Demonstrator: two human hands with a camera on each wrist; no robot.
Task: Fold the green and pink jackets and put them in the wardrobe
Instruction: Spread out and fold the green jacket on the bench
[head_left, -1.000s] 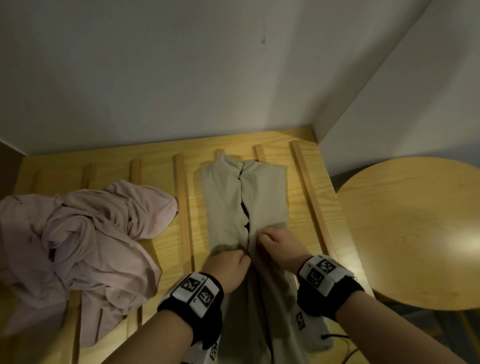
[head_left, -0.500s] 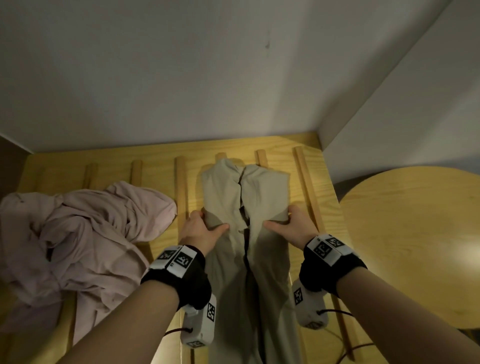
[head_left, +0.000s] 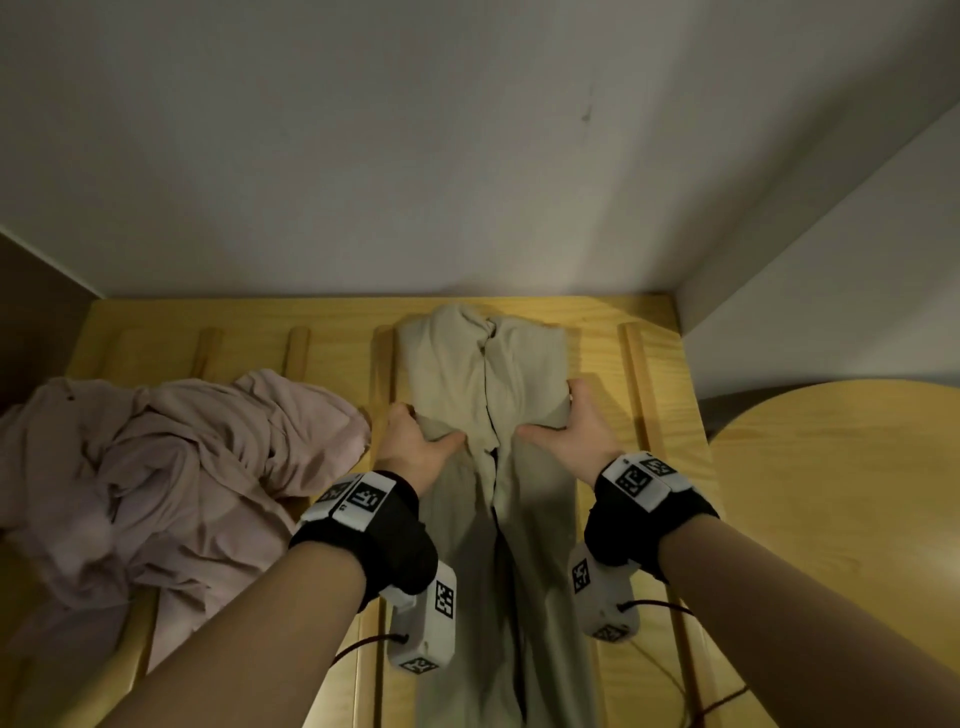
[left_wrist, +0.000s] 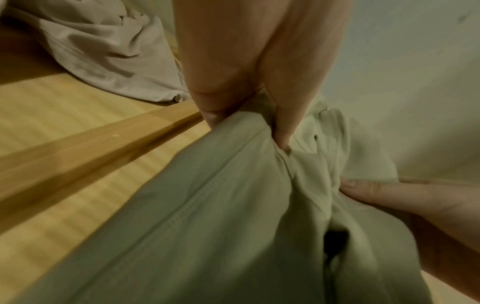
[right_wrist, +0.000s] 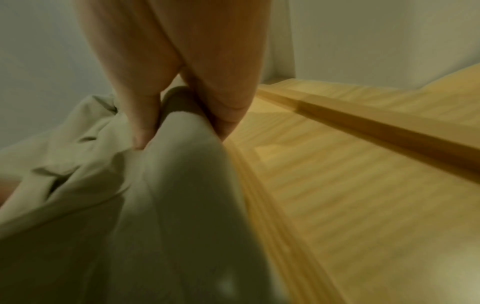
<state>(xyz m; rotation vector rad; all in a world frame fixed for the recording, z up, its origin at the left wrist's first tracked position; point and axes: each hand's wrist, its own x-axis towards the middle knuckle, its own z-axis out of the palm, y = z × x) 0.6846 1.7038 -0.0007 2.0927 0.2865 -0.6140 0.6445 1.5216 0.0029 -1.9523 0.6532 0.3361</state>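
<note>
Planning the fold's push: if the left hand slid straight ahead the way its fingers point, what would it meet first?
Probably only slatted wood, then the grey wall; the left hand grips the green jacket beside that line. Depth is unclear.

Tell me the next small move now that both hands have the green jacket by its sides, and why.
Probably fold the far half back over the near half. The left hand and right hand each pinch a side edge of the green jacket, which lies long and narrow on the slatted wooden surface, not yet compact.

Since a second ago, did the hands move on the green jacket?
Yes. The left hand and right hand went from the zipper at the middle of the green jacket out to its side edges, toward the wooden slats.
</note>
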